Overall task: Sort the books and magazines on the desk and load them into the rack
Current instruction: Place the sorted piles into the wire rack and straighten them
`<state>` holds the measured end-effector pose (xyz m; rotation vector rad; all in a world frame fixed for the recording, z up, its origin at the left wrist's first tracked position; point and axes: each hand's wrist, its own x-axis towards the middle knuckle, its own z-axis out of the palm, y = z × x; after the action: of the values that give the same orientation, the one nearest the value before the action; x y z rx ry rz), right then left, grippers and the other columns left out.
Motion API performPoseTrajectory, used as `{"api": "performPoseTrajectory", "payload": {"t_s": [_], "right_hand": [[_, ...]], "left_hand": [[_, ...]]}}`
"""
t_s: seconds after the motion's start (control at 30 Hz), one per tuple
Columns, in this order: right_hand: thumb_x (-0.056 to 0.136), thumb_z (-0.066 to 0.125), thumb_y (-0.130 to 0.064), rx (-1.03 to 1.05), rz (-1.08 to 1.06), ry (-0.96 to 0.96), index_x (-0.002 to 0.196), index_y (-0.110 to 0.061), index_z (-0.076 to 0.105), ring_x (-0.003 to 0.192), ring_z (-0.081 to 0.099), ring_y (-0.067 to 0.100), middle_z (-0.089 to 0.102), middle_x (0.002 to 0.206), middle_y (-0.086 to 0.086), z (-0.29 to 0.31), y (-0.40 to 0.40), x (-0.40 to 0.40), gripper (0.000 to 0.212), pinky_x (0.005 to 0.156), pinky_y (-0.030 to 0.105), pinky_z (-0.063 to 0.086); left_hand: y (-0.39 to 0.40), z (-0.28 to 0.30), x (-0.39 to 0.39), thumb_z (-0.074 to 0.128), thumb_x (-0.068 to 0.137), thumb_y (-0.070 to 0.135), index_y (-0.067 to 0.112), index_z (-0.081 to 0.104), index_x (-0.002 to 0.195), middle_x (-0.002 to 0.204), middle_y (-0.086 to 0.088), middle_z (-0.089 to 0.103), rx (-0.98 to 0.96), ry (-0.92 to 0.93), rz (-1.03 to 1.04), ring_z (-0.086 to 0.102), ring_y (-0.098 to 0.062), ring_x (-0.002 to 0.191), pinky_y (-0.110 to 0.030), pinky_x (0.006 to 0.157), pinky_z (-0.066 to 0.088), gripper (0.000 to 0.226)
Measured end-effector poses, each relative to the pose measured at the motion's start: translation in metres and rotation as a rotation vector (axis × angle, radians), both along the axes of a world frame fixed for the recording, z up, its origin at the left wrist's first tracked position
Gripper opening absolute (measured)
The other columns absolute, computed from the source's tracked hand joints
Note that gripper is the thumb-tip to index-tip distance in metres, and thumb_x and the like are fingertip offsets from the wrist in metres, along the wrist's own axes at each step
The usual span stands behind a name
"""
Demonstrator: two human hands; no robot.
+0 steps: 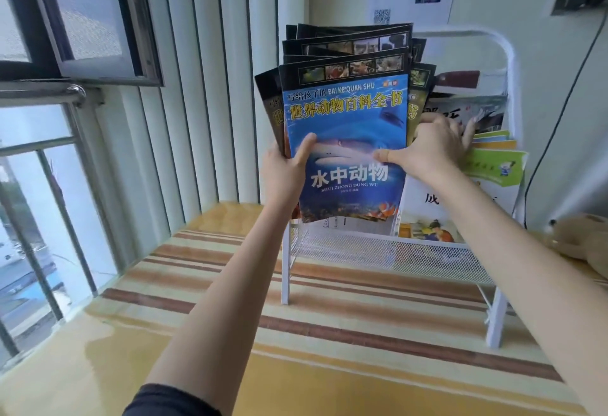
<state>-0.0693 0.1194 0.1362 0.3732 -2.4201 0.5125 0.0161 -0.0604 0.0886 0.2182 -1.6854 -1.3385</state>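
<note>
Loading under way at white rack (pixel 508 63), landmark on striped desk (pixel 345 323). Left hand (pixel 284 173) grips fanned stack of animal encyclopedias (pixel 345 109) by left edge, thumb on blue front cover. Right hand (pixel 434 147) grips stack's right edge, thumb on cover, fingers behind. Stack held up before rack's left half, lower edge just above mesh tray; seated or not, cannot tell. Rack's right half already holds green-and-white books (pixel 493 168). Desk before rack shows no loose books; judging task near finish.
</note>
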Motion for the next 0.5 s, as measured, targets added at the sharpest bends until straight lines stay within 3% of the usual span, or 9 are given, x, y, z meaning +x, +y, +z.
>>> {"api": "performPoseTrajectory", "payload": {"t_s": [0.13,0.2,0.27,0.37,0.5], "right_hand": [[0.059,0.073,-0.068,-0.178,0.029,0.056,0.112,-0.010,0.063,0.120,0.048,0.026,0.057,0.126,0.006,0.000,0.001,0.001,0.079,0.113,0.036,0.014],[0.061,0.071,-0.069,-0.171,0.053,0.011,0.105,-0.012,0.062,0.115,0.051,0.026,0.062,0.115,0.007,0.002,0.002,0.004,0.072,0.111,0.036,0.016],[0.066,0.072,-0.064,-0.189,0.107,-0.110,0.108,-0.013,0.058,0.120,0.047,0.026,0.060,0.117,0.007,0.008,0.004,0.008,0.067,0.112,0.038,0.017],[0.064,0.077,-0.057,-0.293,0.221,-0.183,0.109,-0.018,0.052,0.122,0.042,0.028,0.058,0.121,0.007,0.014,0.006,0.010,0.064,0.106,0.040,0.030],[0.044,0.084,-0.062,-0.385,0.317,-0.205,0.110,-0.024,0.049,0.108,0.057,0.028,0.064,0.114,-0.002,0.014,0.004,0.009,0.083,0.096,0.046,0.043]], "left_hand": [[-0.002,0.011,-0.006,0.058,0.092,0.033,0.021,0.059,0.099,0.092,0.003,0.067,-0.018,0.002,-0.073,0.067,-0.013,0.082,-0.033,0.074,0.057,0.014],[-0.008,0.015,-0.007,0.057,0.093,0.036,0.024,0.058,0.097,0.099,-0.004,0.068,-0.057,-0.045,-0.128,0.068,-0.021,0.089,-0.041,0.081,0.057,0.013],[-0.012,0.018,-0.006,0.057,0.092,0.038,0.027,0.058,0.093,0.104,-0.009,0.069,-0.051,-0.076,-0.168,0.068,-0.025,0.093,-0.047,0.085,0.056,0.011],[-0.015,0.019,-0.001,0.057,0.093,0.034,0.025,0.058,0.097,0.101,-0.004,0.069,0.026,-0.070,-0.258,0.069,-0.020,0.088,-0.036,0.078,0.058,0.010],[-0.016,0.018,0.004,0.059,0.092,0.028,0.020,0.059,0.097,0.090,0.002,0.069,0.053,-0.040,-0.301,0.070,-0.006,0.071,-0.021,0.064,0.057,0.009]]}}
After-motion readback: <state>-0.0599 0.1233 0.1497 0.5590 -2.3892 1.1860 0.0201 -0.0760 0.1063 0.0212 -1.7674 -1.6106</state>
